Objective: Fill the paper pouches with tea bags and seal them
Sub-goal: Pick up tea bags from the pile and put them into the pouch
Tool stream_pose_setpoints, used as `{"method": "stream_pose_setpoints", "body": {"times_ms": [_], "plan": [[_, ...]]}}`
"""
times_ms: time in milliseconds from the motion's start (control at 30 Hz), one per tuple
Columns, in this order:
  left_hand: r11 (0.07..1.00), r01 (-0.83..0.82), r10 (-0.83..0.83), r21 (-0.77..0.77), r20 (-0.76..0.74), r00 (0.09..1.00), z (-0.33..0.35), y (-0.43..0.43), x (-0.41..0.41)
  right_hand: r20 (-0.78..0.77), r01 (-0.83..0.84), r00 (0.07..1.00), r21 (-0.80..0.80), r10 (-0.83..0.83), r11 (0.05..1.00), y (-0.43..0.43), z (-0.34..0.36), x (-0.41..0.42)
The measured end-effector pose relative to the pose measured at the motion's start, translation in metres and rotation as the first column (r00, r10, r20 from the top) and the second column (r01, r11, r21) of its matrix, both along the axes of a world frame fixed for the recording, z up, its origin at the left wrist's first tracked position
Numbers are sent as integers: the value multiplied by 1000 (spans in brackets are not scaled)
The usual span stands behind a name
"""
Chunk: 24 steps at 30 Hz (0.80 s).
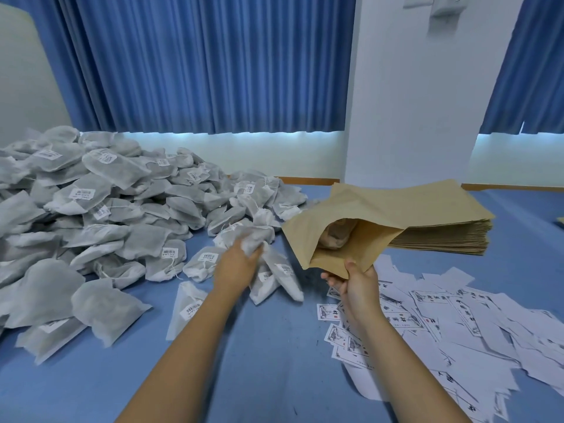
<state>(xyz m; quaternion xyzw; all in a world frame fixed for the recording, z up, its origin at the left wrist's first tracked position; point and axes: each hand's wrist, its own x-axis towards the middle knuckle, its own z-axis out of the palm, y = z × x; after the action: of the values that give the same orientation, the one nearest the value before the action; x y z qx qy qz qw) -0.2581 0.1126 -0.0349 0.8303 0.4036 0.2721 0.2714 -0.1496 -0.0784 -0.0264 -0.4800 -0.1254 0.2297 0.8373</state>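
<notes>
1. Head view: I am gripping a bunch of tea bags (251, 238) in my left hand (235, 264), fingers curled round them, at the near edge of the big heap (91, 209). My right hand (357, 285) is pinching the near lip of an open paper pouch (369, 242), thumb on top. The pouch is hanging above the table with its mouth gaping toward me.
2. The bunch is looking loose and blurred, with a few bags dangling below my fist. I judge that one could be slipping free on the way across and landing short of the pouch.
3. I am holding the pouch by one edge only, so its mouth may be sagging or folding as the load arrives. Bags could be catching on the rim, or on what seems to be sitting inside already.
4. Overfilling is the other worry, since a bulging pouch would likely be resisting a flat seal.
5. A blue table (259, 361) is carrying the heap on the left and a stack of flat empty pouches (442, 227) just behind the held one. Printed labels (457, 315) are lying scattered on the right, around my right forearm.
6. Blue pleated curtains (198, 56) are hanging behind the table, a white column (412, 87) is standing between them, and daylight is glowing under the hems.
</notes>
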Motion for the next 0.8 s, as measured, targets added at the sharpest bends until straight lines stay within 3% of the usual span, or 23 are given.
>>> {"method": "stream_pose_setpoints", "body": {"times_ms": [67,100,167,267,367,533,700,800], "plan": [[978,-179,194,-104,165,967,1,-4,-1,-5,6,1000,4,-6,1000,0,0,1],[965,-251,262,-80,176,949,3,-6,-1,-10,6,1000,5,-6,1000,1,-1,2],[937,-329,314,116,131,940,9,-10,0,-16,1,1000,10,-1,1000,1,-2,2],[924,-133,185,359,-113,976,20,-21,13,-9,4,1000,20,-4,1000,3,-2,2],[963,105,-2,250,-380,925,16,-36,31,-9,17,1000,9,-17,1000,3,-3,3],[977,125,-20,171,-515,857,10,-41,39,-31,21,999,-9,-21,1000,2,-4,6],[908,347,-146,237,-597,789,14,-53,42,13,4,1000,39,-5,999,1,-2,7],[917,354,-173,183,-619,766,7,-65,45,19,14,1000,89,-16,996,0,0,6]]}}
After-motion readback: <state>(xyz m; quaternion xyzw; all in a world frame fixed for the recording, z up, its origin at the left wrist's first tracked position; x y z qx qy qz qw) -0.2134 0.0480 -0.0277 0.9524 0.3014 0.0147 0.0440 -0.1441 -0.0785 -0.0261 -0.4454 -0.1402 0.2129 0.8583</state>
